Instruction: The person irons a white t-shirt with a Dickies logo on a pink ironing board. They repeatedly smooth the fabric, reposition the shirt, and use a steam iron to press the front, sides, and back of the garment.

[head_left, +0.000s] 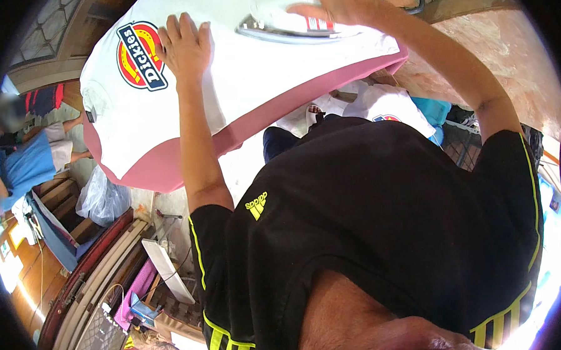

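A white T-shirt with a red, yellow and dark blue printed emblem lies spread over a pink-covered ironing board. My left hand rests flat on the cloth beside the emblem, fingers spread. Farther right, a clothes iron with a white body sits on the shirt, slightly blurred. At its top my right hand is closed around the handle, with part of the grip cut off by the upper edge of the head view.
Under the board's right end are another white printed garment and a turquoise plastic container. A clear plastic bag stands at left, below two other people. Folded panels lean at the lower left.
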Demonstrator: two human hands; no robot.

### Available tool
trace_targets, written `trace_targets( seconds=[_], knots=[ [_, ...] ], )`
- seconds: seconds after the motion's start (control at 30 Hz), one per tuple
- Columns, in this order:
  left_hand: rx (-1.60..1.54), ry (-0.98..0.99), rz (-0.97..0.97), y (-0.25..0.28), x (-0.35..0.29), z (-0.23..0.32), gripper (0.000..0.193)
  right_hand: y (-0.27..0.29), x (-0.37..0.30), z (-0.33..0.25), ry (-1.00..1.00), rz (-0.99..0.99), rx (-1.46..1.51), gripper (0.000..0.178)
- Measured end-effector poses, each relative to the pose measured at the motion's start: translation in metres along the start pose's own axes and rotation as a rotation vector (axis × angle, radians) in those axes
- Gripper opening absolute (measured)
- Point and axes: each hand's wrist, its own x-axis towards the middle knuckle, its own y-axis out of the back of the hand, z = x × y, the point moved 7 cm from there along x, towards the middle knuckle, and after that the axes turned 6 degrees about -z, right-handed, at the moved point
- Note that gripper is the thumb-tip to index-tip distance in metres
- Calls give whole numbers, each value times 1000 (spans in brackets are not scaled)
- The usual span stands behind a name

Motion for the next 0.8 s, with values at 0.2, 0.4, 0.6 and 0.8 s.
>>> trace_targets(
  seconds=[0.2,0.4,0.6,0.8],
  knots=[
    [35,196,-36,19,-44,19,65,-24,-14,-8,5,-34,39,54],
    [-30,298,-65,31,-40,21,61,-17,-17,-29,162,-56,83,46],
    [-100,279,10,29,-42,16,59,35,110,11,100,154,-60,46],
    [-163,313,-89,32,-41,15,63,47,218,-1,225,274,-61,43]
  ],
)
